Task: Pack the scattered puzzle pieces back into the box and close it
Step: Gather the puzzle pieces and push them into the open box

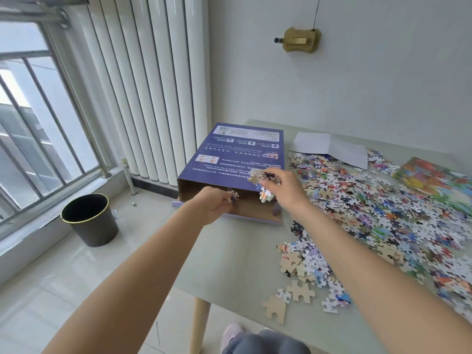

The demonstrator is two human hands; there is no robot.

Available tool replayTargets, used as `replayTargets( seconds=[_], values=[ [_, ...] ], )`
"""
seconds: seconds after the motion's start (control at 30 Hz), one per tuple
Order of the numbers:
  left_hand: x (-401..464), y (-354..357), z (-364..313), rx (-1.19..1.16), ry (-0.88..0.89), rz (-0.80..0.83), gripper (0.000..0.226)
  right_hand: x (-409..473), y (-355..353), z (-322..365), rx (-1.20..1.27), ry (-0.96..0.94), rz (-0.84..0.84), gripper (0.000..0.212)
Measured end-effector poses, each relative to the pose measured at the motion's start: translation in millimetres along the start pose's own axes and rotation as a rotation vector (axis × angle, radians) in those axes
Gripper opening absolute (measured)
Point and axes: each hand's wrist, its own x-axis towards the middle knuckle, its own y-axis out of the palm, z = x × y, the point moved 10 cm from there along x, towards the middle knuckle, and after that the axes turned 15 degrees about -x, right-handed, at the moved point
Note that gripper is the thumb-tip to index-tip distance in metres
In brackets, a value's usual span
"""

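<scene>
A flat purple puzzle box (237,152) lies on the table's far left, its open brown end facing me. My left hand (213,204) is at that opening and pinches a small puzzle piece (233,195). My right hand (278,190) hovers at the opening's right side, gripping a handful of pieces (263,176), some hanging below the fingers. Loose puzzle pieces (383,213) cover the right half of the table. A smaller pile (306,267) lies near the front edge.
A white folded sheet (332,146) and a colourful picture print (434,180) lie at the back right. A black bin (89,219) stands on the floor to the left, near a radiator (143,85) and window. The pale green table (229,264) ends at left.
</scene>
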Motion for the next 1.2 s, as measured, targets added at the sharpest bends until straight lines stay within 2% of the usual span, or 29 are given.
replayTargets(
  seconds=[0.07,0.13,0.23,0.27,0.37,0.47,0.57,0.7,0.8,0.9,0.97,1.07,1.13,1.2],
  values=[
    [-3.4,0.3,-1.0,0.015,-0.014,0.067,0.018,0.8,8.6,7.7,-0.02,-0.031,0.011,0.024],
    [-4.4,-2.2,-6.8,0.145,0.048,0.096,0.023,2.7,21.1,18.6,-0.101,-0.093,0.037,0.022],
    [-7.7,-5.9,-26.5,0.705,0.317,0.055,0.011,3.9,42.8,33.9,-0.31,-0.217,0.065,0.022],
    [-9.2,-5.6,-31.8,0.873,0.401,0.031,0.015,2.2,50.3,39.4,-0.398,-0.274,0.07,0.023],
    [-4.5,-5.6,-30.3,1.198,0.437,0.025,0.025,-8.9,69.6,54.2,-0.717,-0.462,0.032,0.03],
    [9.3,-11.7,-19.5,1.472,0.447,0.081,0.032,-25.3,78.4,66.6,-0.924,-0.651,-0.049,0.032],
    [16.5,-19.0,-16.8,1.521,0.446,0.102,0.036,-30.9,88.2,62.2,-0.977,-0.73,0.01,0.033],
    [16.0,-14.3,-20.1,1.538,0.452,0.11,0.047,-14.6,102.9,28.0,-0.843,-0.483,0.273,0.049],
    [16.4,-13.9,-20.4,1.528,0.444,0.095,0.049,-10.3,108.1,13.7,-0.808,-0.296,0.348,0.049],
    [17.4,-15.6,-21.3,1.517,0.436,0.083,0.054,-13.6,105.1,0.0,-0.7,-0.119,0.413,0.059],
    [19.7,-18.4,-22.1,1.499,0.422,0.065,0.056,-19.2,89.4,4.5,-0.66,-0.105,0.355,0.06],
    [20.5,-21.4,-19.3,1.492,0.407,0.057,0.061,-36.8,67.4,21.4,-0.665,-0.172,0.21,0.051],
    [21.2,-21.8,-19.1,1.484,0.417,0.059,0.063,-54.1,74.9,21.9,-0.638,-0.18,0.301,0.055],
    [21.2,-21.0,-19.5,1.494,0.43,0.068,0.061,-69.2,98.1,10.3,-0.692,-0.164,0.499,0.068]
  ],
)
